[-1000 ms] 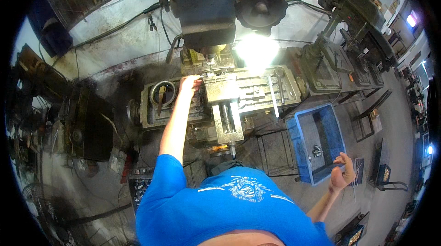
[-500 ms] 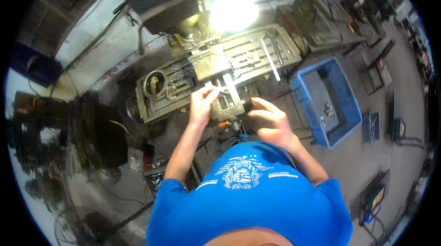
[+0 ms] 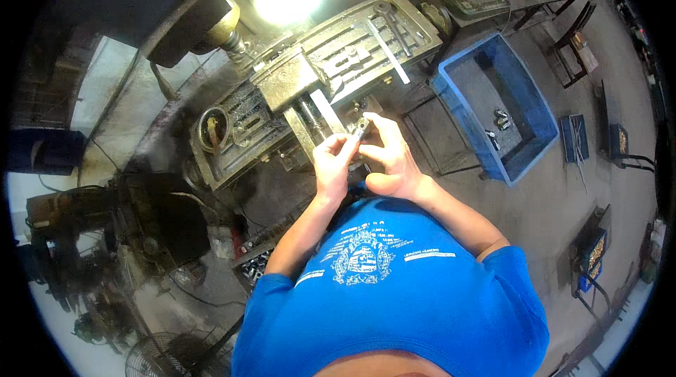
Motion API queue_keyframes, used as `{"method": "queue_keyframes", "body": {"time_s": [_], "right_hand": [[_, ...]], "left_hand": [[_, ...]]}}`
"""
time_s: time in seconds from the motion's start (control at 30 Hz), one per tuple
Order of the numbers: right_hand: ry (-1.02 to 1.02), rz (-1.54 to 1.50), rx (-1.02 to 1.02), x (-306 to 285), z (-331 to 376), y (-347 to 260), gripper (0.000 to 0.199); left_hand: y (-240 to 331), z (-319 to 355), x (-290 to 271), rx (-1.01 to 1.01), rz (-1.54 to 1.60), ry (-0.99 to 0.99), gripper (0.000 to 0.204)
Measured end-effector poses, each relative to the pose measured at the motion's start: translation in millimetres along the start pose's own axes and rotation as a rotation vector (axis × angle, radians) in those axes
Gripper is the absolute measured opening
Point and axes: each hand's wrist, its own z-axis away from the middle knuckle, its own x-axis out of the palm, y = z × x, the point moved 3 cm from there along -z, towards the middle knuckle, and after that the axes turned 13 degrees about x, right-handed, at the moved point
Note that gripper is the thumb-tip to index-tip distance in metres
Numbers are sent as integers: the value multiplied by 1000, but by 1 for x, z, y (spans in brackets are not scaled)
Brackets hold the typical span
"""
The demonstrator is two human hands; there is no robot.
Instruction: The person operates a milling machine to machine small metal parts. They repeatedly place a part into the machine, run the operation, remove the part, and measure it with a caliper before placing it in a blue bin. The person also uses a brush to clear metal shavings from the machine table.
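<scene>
Hands met over the milling machine's vise (image 3: 299, 84), left hand (image 3: 332, 162) and right hand (image 3: 391, 155) pinching a small metal part (image 3: 360, 128), seemingly checked before clamping.

A single fisheye head view looks steeply down from above the person's chest, close to both hands at frame centre, with the machine table (image 3: 317, 67) in the upper half.
</scene>
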Motion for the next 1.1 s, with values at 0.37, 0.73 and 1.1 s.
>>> {"method": "queue_keyframes", "body": {"time_s": [0.37,0.73,1.1], "right_hand": [[-65,-150,-28,-11,12,15,36],[-112,-319,-42,-14,16,18,36],[-125,-342,-1,-17,16,32,37]], "left_hand": [[-3,8,10,-51,-212,-184,20],[-4,8,-7,-237,11,-105,30],[-12,11,-2,-135,48,-171,25]]}}
